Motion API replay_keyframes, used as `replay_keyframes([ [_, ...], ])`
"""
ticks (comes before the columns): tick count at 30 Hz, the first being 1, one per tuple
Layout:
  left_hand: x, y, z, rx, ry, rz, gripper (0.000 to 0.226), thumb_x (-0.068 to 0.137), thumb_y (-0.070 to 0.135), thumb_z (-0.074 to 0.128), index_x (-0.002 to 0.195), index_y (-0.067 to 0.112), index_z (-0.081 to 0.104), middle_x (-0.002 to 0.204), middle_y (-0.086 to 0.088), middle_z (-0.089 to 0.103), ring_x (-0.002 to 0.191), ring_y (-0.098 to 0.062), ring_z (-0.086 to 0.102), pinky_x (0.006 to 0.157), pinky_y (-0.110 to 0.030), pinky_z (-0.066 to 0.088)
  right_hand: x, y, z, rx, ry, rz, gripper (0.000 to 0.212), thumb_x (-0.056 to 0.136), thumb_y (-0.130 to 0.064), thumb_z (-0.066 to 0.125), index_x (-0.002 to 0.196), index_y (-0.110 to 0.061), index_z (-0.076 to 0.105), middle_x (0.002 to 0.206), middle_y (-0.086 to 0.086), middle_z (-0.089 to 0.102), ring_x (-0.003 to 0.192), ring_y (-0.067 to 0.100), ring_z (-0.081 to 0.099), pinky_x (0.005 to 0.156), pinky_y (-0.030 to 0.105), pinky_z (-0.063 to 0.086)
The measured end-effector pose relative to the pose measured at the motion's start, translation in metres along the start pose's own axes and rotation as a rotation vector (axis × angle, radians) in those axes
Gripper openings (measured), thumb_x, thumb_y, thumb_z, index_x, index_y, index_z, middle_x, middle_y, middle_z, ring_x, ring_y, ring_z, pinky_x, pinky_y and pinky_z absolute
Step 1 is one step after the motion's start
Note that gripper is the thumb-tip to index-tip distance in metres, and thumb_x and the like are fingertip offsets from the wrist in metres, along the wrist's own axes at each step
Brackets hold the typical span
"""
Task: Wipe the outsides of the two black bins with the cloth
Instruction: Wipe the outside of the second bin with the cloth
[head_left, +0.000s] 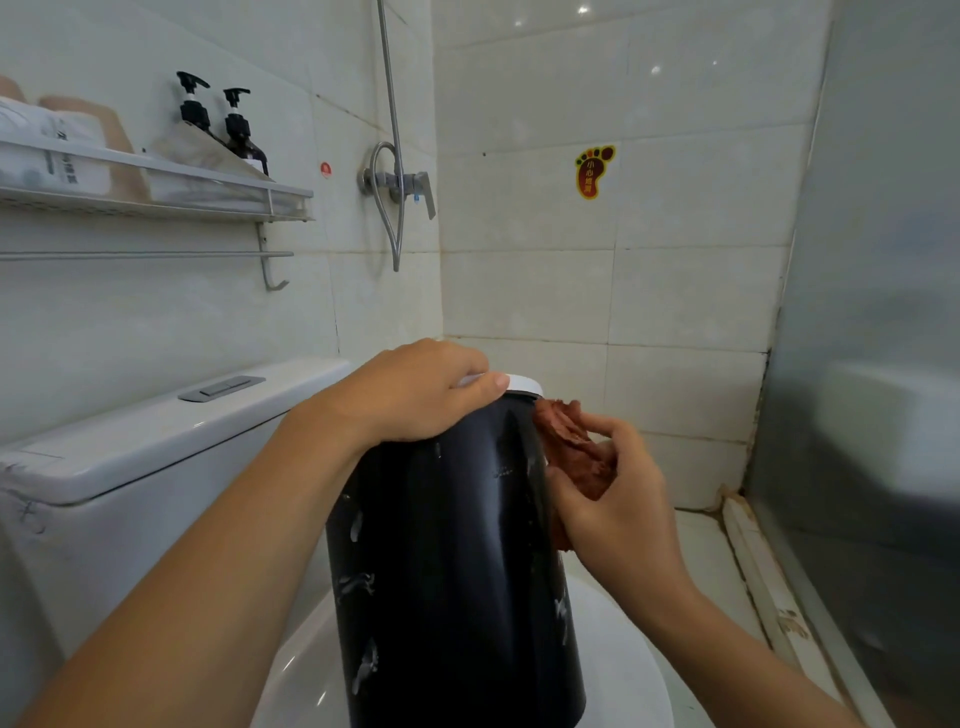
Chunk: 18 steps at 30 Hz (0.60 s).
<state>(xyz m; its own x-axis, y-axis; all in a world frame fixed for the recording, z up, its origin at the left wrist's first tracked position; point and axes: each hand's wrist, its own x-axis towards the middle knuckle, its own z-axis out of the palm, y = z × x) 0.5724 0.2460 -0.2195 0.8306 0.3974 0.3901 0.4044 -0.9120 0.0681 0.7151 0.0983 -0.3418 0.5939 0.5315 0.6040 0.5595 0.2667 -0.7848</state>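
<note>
One black bin (452, 561) with a white rim stands on the closed toilet lid (618, 654), in the lower middle of the view. My left hand (415, 395) grips its top edge, fingers curled over the white rim. My right hand (618, 499) holds a crumpled reddish-brown cloth (571, 447) against the bin's upper right side. Pale smears show on the bin's front. Only this one bin is in view.
The white toilet cistern (156, 441) sits to the left. Above it a wall shelf (156, 192) carries pump bottles and packets, with a towel rail under it. A shower valve (400, 184) and hose hang on the tiled wall. A frosted glass partition (878, 312) closes the right.
</note>
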Motion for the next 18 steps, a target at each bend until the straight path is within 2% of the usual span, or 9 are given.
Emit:
replay_keyframes([
  [2, 0.000, 0.003, 0.000, -0.028, 0.005, 0.006, 0.049, 0.104, 0.054, 0.038, 0.083, 0.015, 0.057, 0.079, 0.002, 0.059, 0.076, -0.021, 0.057, 0.068, -0.038, 0.044, -0.005, -0.002, 0.002, -0.092, -0.052, -0.092, 0.049, 0.087, -0.016, 0.080, 0.129, -0.028, 0.059, 0.112, -0.013, 0.067, 0.103, 0.000, 0.066, 0.090, 0.020, 0.056],
  [3, 0.000, 0.003, 0.001, -0.056, 0.013, 0.005, 0.049, 0.104, 0.052, 0.039, 0.081, 0.013, 0.056, 0.078, 0.002, 0.058, 0.075, -0.022, 0.057, 0.067, -0.038, 0.043, -0.007, -0.003, 0.003, -0.135, -0.070, -0.144, 0.046, 0.088, -0.021, 0.079, 0.130, -0.026, 0.061, 0.112, -0.013, 0.065, 0.104, 0.001, 0.063, 0.091, 0.017, 0.053],
  [5, -0.001, 0.001, 0.001, -0.109, 0.033, -0.002, 0.050, 0.104, 0.051, 0.041, 0.078, 0.011, 0.053, 0.074, 0.002, 0.055, 0.069, -0.022, 0.053, 0.064, -0.037, 0.039, -0.013, -0.005, 0.004, -0.134, -0.112, -0.185, 0.035, 0.093, -0.035, 0.069, 0.127, -0.030, 0.065, 0.102, -0.010, 0.063, 0.099, 0.004, 0.060, 0.083, 0.015, 0.048],
  [7, -0.004, -0.002, 0.002, -0.122, 0.055, -0.007, 0.050, 0.104, 0.051, 0.042, 0.074, 0.012, 0.051, 0.070, 0.004, 0.052, 0.063, -0.017, 0.048, 0.061, -0.034, 0.036, -0.015, -0.006, 0.003, -0.085, -0.159, -0.161, 0.031, 0.100, -0.035, 0.056, 0.129, -0.033, 0.067, 0.095, -0.007, 0.058, 0.096, 0.006, 0.056, 0.079, 0.017, 0.047],
  [12, -0.008, -0.003, 0.006, -0.060, 0.119, -0.010, 0.049, 0.103, 0.053, 0.040, 0.067, 0.020, 0.045, 0.065, 0.005, 0.050, 0.059, -0.014, 0.047, 0.057, -0.031, 0.030, -0.019, -0.008, 0.002, -0.220, -0.161, -0.214, 0.041, 0.095, -0.025, 0.067, 0.135, -0.034, 0.063, 0.097, -0.011, 0.057, 0.097, 0.002, 0.054, 0.079, 0.013, 0.047],
  [15, -0.009, -0.003, 0.007, -0.028, 0.137, -0.006, 0.049, 0.103, 0.055, 0.038, 0.070, 0.019, 0.047, 0.067, 0.003, 0.054, 0.064, -0.017, 0.052, 0.057, -0.032, 0.033, -0.023, -0.010, 0.004, -0.225, -0.070, -0.234, 0.028, 0.091, -0.028, 0.074, 0.116, -0.034, 0.064, 0.096, -0.019, 0.062, 0.095, -0.001, 0.059, 0.078, 0.011, 0.047],
  [18, -0.011, -0.005, 0.006, -0.022, 0.149, -0.019, 0.051, 0.103, 0.056, 0.037, 0.073, 0.017, 0.050, 0.070, 0.002, 0.057, 0.067, -0.020, 0.055, 0.058, -0.033, 0.037, -0.023, -0.013, 0.004, -0.159, -0.020, -0.161, 0.018, 0.089, -0.025, 0.078, 0.092, -0.031, 0.062, 0.084, -0.017, 0.066, 0.086, 0.002, 0.064, 0.069, 0.015, 0.051],
])
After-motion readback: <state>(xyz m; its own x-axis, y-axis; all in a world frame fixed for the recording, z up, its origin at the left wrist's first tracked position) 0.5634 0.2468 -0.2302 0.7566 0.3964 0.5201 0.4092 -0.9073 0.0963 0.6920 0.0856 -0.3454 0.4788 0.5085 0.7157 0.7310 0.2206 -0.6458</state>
